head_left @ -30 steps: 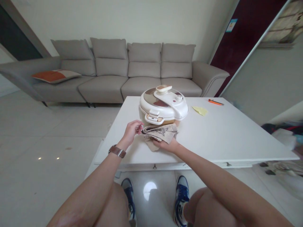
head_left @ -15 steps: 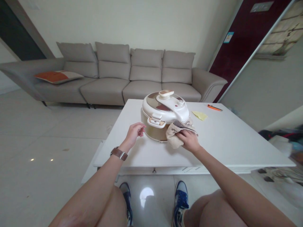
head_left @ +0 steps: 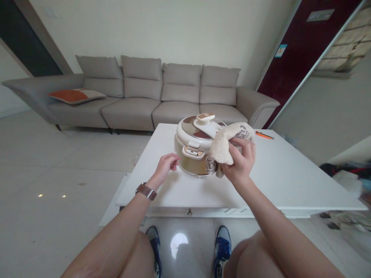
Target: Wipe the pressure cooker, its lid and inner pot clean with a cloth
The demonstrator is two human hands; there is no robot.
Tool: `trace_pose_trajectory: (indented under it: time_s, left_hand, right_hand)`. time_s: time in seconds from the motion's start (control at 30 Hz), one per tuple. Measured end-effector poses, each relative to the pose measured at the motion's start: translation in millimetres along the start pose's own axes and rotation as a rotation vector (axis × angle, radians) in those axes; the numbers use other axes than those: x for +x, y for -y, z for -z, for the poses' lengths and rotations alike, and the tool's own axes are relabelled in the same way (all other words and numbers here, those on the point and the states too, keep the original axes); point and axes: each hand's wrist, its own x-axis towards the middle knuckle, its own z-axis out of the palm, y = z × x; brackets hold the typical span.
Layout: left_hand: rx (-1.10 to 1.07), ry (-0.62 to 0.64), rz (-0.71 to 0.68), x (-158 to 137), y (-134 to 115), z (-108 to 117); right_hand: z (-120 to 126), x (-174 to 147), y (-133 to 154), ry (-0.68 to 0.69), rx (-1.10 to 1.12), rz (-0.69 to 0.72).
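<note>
A white and beige electric pressure cooker (head_left: 189, 133) stands upright on a white table, its lid on and a side handle (head_left: 193, 153) facing me. My right hand (head_left: 242, 158) grips a cream cloth (head_left: 224, 144) with a dark pattern, raised in front of the cooker's right side. The cloth hides part of the lid and body; whether it touches them I cannot tell. Beside the cooker's left side is my left hand (head_left: 166, 166), its fingers curled with the tips close to the body. What those fingers hold, if anything, does not show.
An orange utility knife (head_left: 264, 135) lies at the back right of the white table (head_left: 278, 177). Beyond the table runs a grey sofa (head_left: 130, 112) with an orange and cream cushion (head_left: 77, 95). A drawer knob (head_left: 189, 212) sticks out at the table's front.
My right hand has lifted the cloth up from the cooker's lower right side to lid height. The cloth now covers the spot where a yellow paper lay visible. My left hand has hardly moved.
</note>
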Motion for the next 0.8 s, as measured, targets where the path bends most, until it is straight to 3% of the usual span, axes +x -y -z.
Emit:
trace_pose_trajectory:
  time_s: [0.13, 0.23, 0.57, 0.7, 0.8]
  left_hand:
    - [0.014, 0.003, 0.000, -1, 0, 3]
    - [0.023, 0.007, 0.001, -1, 1, 3]
    - [0.036, 0.015, -0.009, -4, 0, 0]
    - [0.020, 0.017, -0.011, -5, -2, -2]
    - [0.013, 0.028, -0.006, -6, -3, -5]
  right_hand:
    - [-9, 3, 8, 0.312, 0.038, -0.116]
    - [-17, -3, 15, 0.483, 0.087, -0.098]
    - [-1, -38, -11, 0.581, 0.185, 0.136]
    - [8, -53, -24, 0.496, 0.361, 0.090]
    - [16, -59, -40, 0.201, 0.404, -0.270]
